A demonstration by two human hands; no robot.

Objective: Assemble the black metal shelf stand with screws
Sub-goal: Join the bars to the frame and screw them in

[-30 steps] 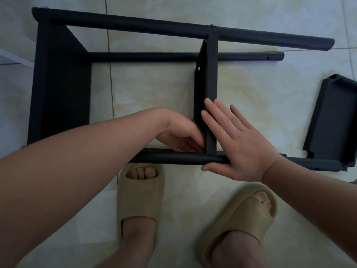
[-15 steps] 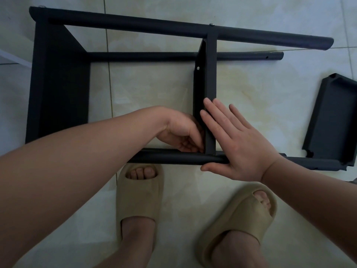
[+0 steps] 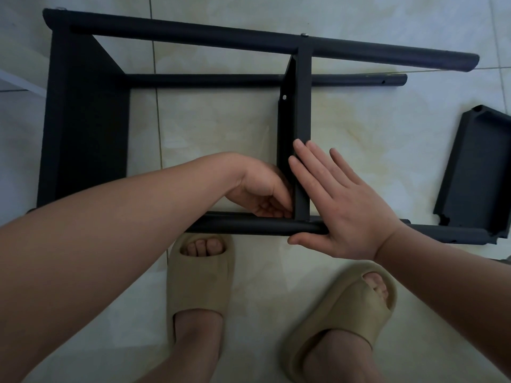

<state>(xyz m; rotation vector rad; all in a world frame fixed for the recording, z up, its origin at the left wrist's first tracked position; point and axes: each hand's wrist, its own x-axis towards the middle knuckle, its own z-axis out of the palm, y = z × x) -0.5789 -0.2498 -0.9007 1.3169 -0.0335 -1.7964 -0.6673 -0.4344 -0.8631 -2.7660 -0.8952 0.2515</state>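
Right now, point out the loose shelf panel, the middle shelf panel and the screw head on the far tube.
Loose shelf panel [image 3: 478,172], head view: its inner face.
Middle shelf panel [image 3: 302,100], head view: its top edge.
Screw head [image 3: 304,35], head view: its top.

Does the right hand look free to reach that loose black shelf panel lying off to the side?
Probably yes. The right hand lies flat and open against the middle shelf and front tube, holding nothing. The loose panel lies on the floor to its right, with only bare tile between.
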